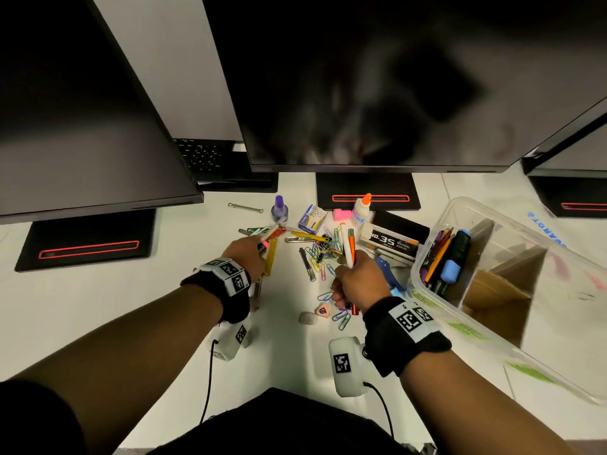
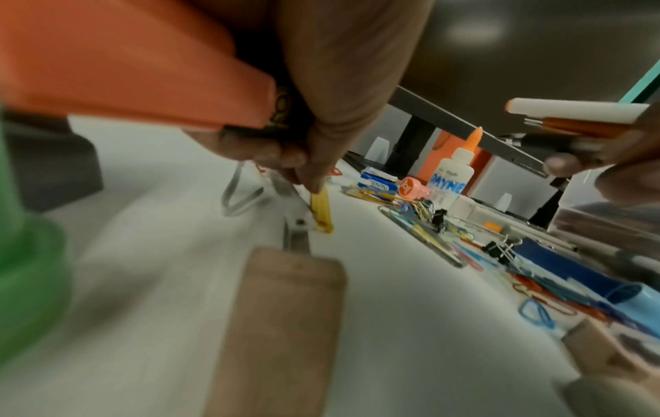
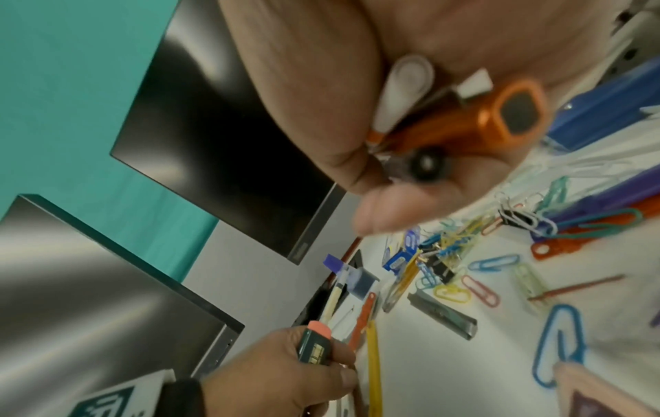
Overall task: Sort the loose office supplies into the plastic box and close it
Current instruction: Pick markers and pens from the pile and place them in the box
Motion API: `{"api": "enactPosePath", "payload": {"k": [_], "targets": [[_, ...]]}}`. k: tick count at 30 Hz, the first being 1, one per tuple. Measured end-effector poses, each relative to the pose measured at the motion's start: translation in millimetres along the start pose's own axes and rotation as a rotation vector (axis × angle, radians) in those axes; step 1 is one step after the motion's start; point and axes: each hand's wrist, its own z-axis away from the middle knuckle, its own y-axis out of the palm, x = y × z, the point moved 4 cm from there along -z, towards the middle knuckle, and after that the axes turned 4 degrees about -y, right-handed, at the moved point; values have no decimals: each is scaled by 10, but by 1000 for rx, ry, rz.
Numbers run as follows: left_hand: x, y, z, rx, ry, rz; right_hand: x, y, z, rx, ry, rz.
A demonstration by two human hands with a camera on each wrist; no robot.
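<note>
My left hand (image 1: 259, 249) grips a bundle of pens (image 1: 272, 233), among them a dark one with a pink end (image 3: 314, 341), and its fingertips (image 2: 316, 180) touch a yellow strip (image 2: 321, 208) on the desk. My right hand (image 1: 345, 280) holds a white marker (image 1: 344, 241) and an orange pen (image 1: 352, 247) upright over the paper clip pile (image 1: 323, 251); a black pen (image 3: 426, 166) sits in the same fist. The clear plastic box (image 1: 416, 267) stands open to the right, with pens and a blue highlighter (image 1: 451, 267) in its near section between cardboard dividers.
Loose on the white desk lie a glue bottle (image 1: 361, 211), a staples box (image 1: 389, 243), a small blue box (image 1: 312, 220), a purple bottle (image 1: 279, 208), a pink eraser (image 1: 341, 213), binder clips (image 2: 498, 248) and two erasers (image 1: 308, 318). Monitor stands (image 1: 368, 192) line the back.
</note>
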Motion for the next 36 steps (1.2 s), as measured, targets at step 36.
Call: {"api": "enactPosePath", "payload": {"k": [36], "targets": [[-293,12,31,28,121,-296,-78,-1447,458,-510,-358,606]]}}
